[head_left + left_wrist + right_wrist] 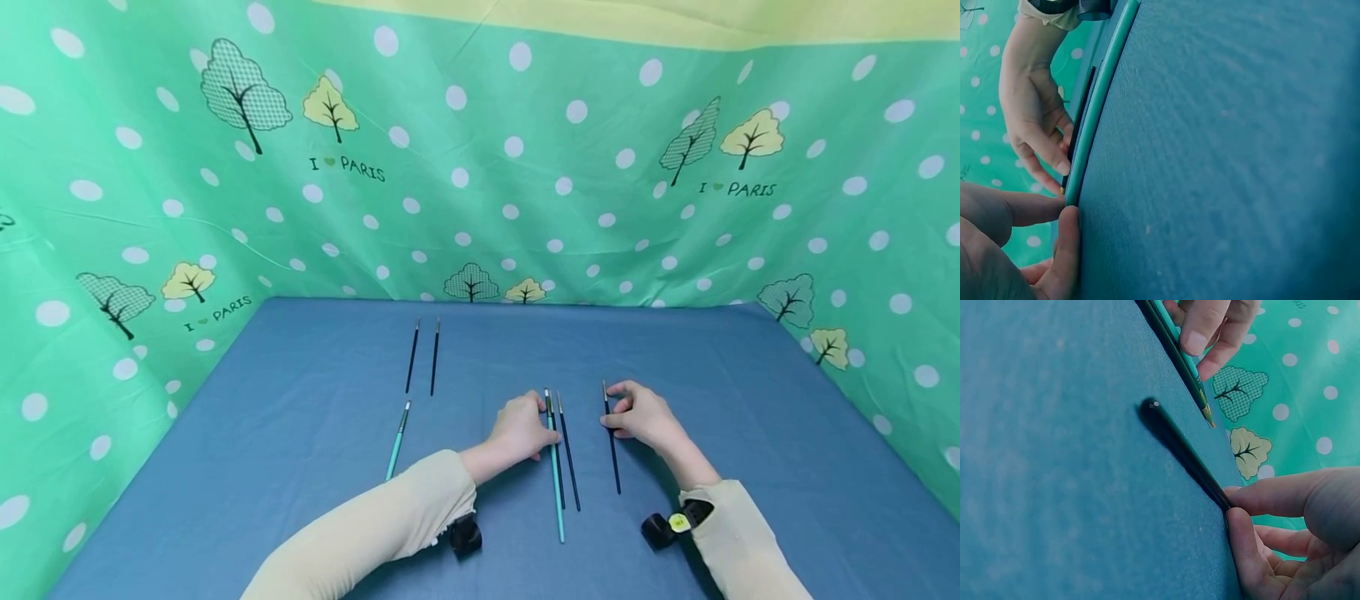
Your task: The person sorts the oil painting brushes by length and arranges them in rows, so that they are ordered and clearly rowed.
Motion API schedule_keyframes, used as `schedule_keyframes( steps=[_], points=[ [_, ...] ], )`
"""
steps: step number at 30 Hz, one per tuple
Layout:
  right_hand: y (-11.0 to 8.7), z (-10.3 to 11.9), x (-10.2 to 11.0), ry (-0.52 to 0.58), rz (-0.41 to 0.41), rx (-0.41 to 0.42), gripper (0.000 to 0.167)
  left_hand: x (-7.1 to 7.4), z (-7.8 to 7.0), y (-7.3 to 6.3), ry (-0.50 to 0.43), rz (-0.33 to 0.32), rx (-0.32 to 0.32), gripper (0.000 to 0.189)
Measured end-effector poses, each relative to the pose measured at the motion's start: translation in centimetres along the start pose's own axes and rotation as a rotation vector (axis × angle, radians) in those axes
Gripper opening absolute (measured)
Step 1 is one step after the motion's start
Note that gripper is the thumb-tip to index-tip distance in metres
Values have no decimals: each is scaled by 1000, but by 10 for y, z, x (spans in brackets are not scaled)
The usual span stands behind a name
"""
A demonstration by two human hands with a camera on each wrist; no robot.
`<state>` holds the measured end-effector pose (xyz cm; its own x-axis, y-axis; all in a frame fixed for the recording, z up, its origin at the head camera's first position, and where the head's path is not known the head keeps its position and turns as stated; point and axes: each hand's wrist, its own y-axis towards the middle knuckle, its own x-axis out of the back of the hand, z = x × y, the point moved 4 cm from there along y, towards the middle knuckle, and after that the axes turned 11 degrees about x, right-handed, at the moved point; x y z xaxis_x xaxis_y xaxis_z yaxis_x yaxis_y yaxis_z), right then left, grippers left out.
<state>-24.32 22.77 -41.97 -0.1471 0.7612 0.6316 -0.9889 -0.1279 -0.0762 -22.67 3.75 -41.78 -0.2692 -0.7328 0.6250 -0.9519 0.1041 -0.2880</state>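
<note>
My left hand [517, 429] pinches a teal paintbrush [557, 492] between thumb and finger near its bristle end. Close along that brush's right side lie two dark paintbrushes, the outer dark paintbrush [570, 458] slightly apart. Farther right, my right hand [647, 415] pinches another dark paintbrush [615, 467] near its tip, its handle pointing toward me. In the right wrist view, thumb and finger meet on this dark brush [1185, 453]. The left wrist view shows fingertips on the teal handle [1094, 112].
Two dark paintbrushes, one left [412, 358] and one right [435, 358], lie at the back left of the blue-covered table [300, 433]. Nearer me, a second teal brush [397, 442] is partly behind my left sleeve. A green dotted cloth [510, 192] hangs behind.
</note>
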Motion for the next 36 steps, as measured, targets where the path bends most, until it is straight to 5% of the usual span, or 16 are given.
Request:
schedule_keyframes(
  steps=[20,31,36],
  points=[
    [1,-1,0,-4,8,-22,52,1,-2,5,8,-9,29,29],
    [2,1,1,-12,7,-12,51,6,-9,3,196,-43,21,25],
    [1,1,1,-13,6,-11,51,6,-5,6,120,9,33,25]
  ],
)
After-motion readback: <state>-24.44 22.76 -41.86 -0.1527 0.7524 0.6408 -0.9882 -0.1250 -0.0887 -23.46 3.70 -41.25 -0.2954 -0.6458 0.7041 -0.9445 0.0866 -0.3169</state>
